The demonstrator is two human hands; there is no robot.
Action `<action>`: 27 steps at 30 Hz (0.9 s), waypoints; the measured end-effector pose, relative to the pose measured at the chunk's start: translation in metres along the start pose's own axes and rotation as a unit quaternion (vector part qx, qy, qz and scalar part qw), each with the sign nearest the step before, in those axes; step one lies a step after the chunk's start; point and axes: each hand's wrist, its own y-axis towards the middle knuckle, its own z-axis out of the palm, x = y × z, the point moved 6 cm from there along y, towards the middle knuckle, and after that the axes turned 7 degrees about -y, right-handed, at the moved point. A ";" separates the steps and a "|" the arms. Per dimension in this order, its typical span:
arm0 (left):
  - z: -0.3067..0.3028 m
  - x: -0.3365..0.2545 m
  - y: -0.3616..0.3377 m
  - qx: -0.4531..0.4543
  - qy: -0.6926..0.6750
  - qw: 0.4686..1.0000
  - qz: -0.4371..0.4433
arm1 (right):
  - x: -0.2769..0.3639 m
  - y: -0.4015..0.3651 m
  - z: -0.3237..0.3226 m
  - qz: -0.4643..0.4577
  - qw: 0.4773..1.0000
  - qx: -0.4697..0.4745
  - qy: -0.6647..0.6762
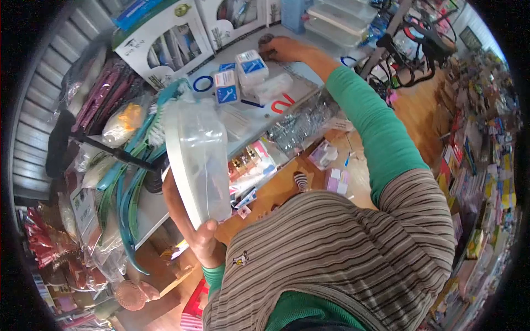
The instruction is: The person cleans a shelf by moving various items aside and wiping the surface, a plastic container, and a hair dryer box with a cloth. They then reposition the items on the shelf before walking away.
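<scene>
My left hand [205, 238] grips the lower end of a clear plastic container with a white lid [190, 165], tipped up on its side, thumb on the lid's edge. The fingers beneath it are mostly hidden. At the back of the shelf, my right hand [280, 49] reaches out with its fingers curled around a small dark thing that I cannot make out. Close to it stand blue-and-white small boxes [225, 86] and a clear-wrapped white-and-blue pack [252, 67]. A blue ring [202, 84] and a red curved piece [282, 103] lie on the shelf.
White display boxes [165, 47] and stacked clear containers [338, 19] stand along the back. Teal and green brushes [141, 149] and a black-handled rod [110, 148] crowd the left. Dark straps [411, 49] hang right. Packed goods [480, 182] line the far right.
</scene>
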 end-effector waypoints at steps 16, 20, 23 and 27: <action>0.055 -0.044 0.043 0.145 0.012 0.980 0.136 | 0.008 -0.254 -0.017 0.106 0.984 -0.090 0.110; 0.073 -0.060 0.066 0.162 0.089 0.966 0.181 | -0.001 -0.314 0.017 0.222 0.941 -0.153 0.206; 0.101 -0.075 0.085 0.196 0.114 0.952 0.207 | -0.006 -0.335 0.025 0.240 0.927 -0.192 0.215; 0.144 -0.064 0.131 0.258 0.242 0.911 0.212 | -0.016 -0.337 0.036 0.275 0.909 -0.190 0.250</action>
